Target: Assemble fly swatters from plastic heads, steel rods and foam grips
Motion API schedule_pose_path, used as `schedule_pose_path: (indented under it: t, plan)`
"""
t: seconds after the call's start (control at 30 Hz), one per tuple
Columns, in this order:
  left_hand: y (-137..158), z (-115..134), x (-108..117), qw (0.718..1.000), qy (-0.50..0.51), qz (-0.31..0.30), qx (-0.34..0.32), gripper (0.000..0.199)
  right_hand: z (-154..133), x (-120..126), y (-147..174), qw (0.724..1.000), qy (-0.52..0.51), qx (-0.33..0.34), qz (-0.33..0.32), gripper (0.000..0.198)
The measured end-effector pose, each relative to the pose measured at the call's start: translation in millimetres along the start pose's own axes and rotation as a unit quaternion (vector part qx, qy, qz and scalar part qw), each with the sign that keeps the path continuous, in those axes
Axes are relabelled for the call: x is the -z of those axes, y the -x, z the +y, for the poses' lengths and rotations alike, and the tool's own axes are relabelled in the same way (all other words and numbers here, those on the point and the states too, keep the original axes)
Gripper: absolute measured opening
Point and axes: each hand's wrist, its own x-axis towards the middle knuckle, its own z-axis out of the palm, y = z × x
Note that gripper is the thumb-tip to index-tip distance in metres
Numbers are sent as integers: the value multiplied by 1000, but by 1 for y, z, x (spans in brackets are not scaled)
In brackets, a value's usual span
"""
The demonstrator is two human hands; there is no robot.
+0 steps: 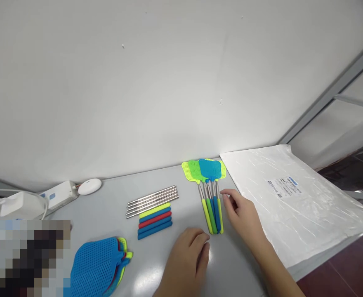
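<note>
Several assembled fly swatters (211, 198) lie side by side, with blue, green and yellow-green heads, metal shafts and coloured grips. My right hand (241, 212) is just to their right, index finger stretched out and thumb apart, holding nothing visible. Close to the lower ends of their grips rests my left hand (187, 260), loosely curled with a gap between thumb and index finger; I cannot tell whether it touches them. Farther left are several metal rods (152, 201) in a row. Beside these lie loose coloured grips (155, 220), and a stack of swatter heads (95, 266) sits at the front left.
A white plastic package (255, 173) with a label covers the table's right side. At the back left are a power strip (59, 194), cables and a white oval device (90, 186). A white wall (169, 90) rises behind the grey table (113, 214). The lower left corner is pixelated.
</note>
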Motion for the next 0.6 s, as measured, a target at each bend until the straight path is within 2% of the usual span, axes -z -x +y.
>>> schedule_pose_path:
  t: [0.13,0.27,0.33,0.43,0.6]
  plan:
    - [1,-1,-3,999,1,-3,44,21,27,-8,23,998,-64,28,3,32]
    - [3,0,-7,996,15,-6,91,22,48,-15,51,993,-70,95,-33,28]
    - [4,1,-8,995,14,-4,102,24,54,-14,59,987,-48,145,-56,27]
    - [4,1,-9,997,-1,7,83,28,56,-12,63,972,12,216,-86,38]
    - [7,3,-7,998,-10,14,52,27,53,-12,65,953,121,264,-82,42]
